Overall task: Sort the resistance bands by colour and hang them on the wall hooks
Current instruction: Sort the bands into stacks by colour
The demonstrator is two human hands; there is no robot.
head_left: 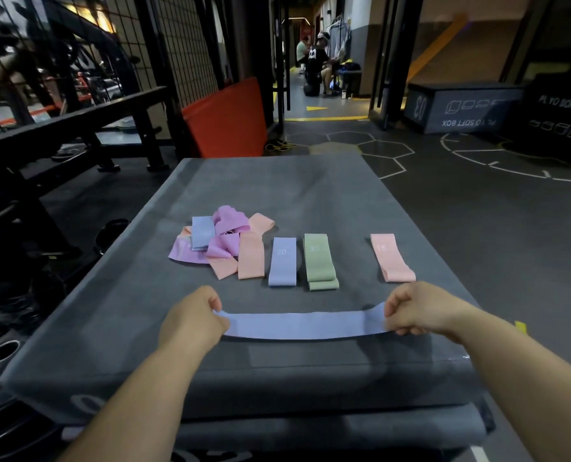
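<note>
A blue resistance band [304, 325] is stretched flat between my hands just above the grey soft box [327, 195]. My left hand [194, 316] pinches its left end and my right hand [417, 311] pinches its right end. Behind it lie a blue band marked 20 [282, 261], a green band marked 30 [320, 261] and a pink band marked 15 [392, 258], each laid out apart. At the left sits a mixed pile [221, 241] of purple, orange and blue bands. No wall hooks are in view.
A black bench rack [77, 128] and wire mesh wall stand at the left. An orange mat [227, 118] leans behind the box. Plyo soft boxes [460, 108] sit at the far right. People [317, 61] sit in the corridor ahead.
</note>
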